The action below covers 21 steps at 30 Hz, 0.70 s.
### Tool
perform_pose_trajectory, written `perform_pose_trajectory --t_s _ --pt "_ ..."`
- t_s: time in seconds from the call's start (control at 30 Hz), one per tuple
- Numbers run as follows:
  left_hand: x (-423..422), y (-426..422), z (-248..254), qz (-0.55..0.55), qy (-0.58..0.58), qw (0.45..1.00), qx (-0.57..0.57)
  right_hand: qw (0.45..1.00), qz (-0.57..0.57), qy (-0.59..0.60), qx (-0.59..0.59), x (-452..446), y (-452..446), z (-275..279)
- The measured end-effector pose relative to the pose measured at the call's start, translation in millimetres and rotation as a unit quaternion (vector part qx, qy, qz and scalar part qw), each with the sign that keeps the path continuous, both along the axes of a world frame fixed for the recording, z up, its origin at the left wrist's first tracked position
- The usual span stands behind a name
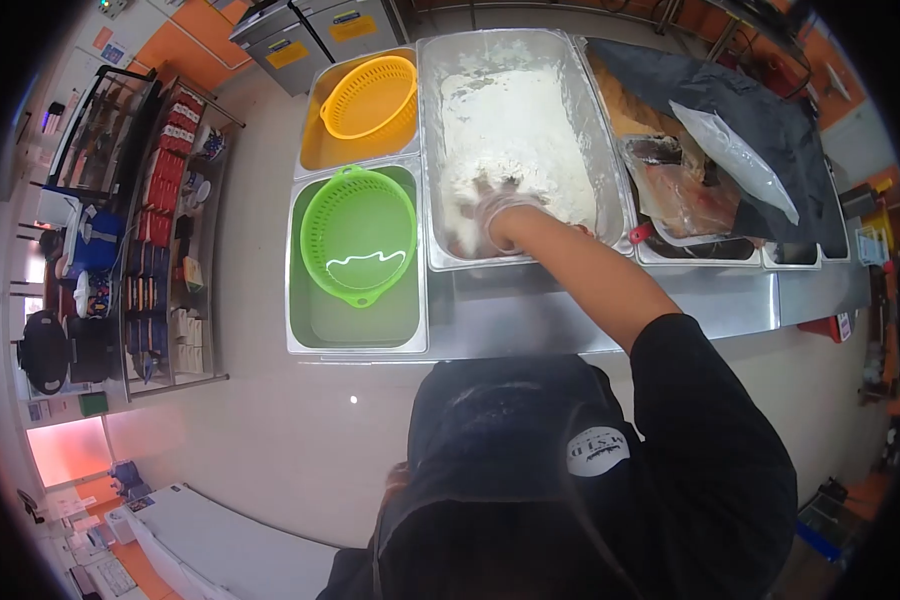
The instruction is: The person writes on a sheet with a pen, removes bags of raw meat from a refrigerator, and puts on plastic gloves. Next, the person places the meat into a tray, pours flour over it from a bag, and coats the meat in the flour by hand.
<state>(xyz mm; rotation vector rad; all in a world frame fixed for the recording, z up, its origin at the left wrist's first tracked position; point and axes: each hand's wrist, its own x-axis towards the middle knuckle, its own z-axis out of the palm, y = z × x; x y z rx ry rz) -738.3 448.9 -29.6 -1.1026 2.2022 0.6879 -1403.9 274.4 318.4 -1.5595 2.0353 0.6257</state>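
Observation:
My right hand [497, 212] wears a clear plastic glove and is down in white flour [515, 120] near the front of a deep metal pan [595, 110]. Flour coats its fingers, which look spread and are partly buried. Reddish bits show low at the pan's front edge beside the hand, too covered to name. Of my left side, only a small patch of skin shows beside my dark apron [510, 420]; the left hand's fingers are hidden.
Left of the flour, a yellow basket [370, 97] sits in one metal pan and a green basket [358, 235] in another holding cloudy liquid. Rightward are raw meat in a bag [685, 195], a white plastic packet [735, 160] and black plastic sheeting [670, 80].

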Motion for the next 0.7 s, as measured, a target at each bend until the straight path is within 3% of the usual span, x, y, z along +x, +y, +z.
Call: perform_pose_trajectory --t_s 0.2,0.27,0.3,0.33,0.37,0.47,0.6,0.67,0.7 --pt "15.3 -58.6 13.3 0.005 -0.05 0.998 0.041 0.998 -0.053 -0.035 0.003 1.6 -17.0 -4.8" --pt "13.1 -85.8 16.8 0.052 -0.053 0.996 0.047 0.993 -0.063 -0.081 -0.054 -13.1 -27.2 -25.7" --pt "-2.8 -96.4 32.1 0.26 -0.019 0.959 0.113 0.989 -0.069 -0.104 -0.083 -23.3 -31.4 -33.4" --pt "-19.8 -107.4 48.4 0.519 0.078 0.837 0.153 0.985 -0.076 -0.102 -0.116 -34.9 -34.3 -35.7" --pt "-42.8 -119.5 72.3 0.69 0.154 0.695 0.128 0.98 -0.085 -0.101 -0.148 -47.3 -34.7 -37.1" --pt "-62.2 -137.9 93.5 0.608 0.137 0.777 0.095 0.964 -0.134 -0.134 -0.187 -63.5 -15.4 -15.7" --pt "-74.3 -154.6 136.1 0.368 0.154 0.917 0.024 0.961 -0.143 -0.13 -0.199 -83.3 3.5 -3.8" --pt "-90.0 -164.9 171.3 0.334 0.13 0.934 0.008 0.963 -0.127 -0.132 -0.199 -88.1 11.3 2.2" --pt "-112.0 -167.8 211.9 0.291 0.125 0.949 0.011 0.966 -0.111 -0.138 -0.188 -84.5 14.6 12.3"
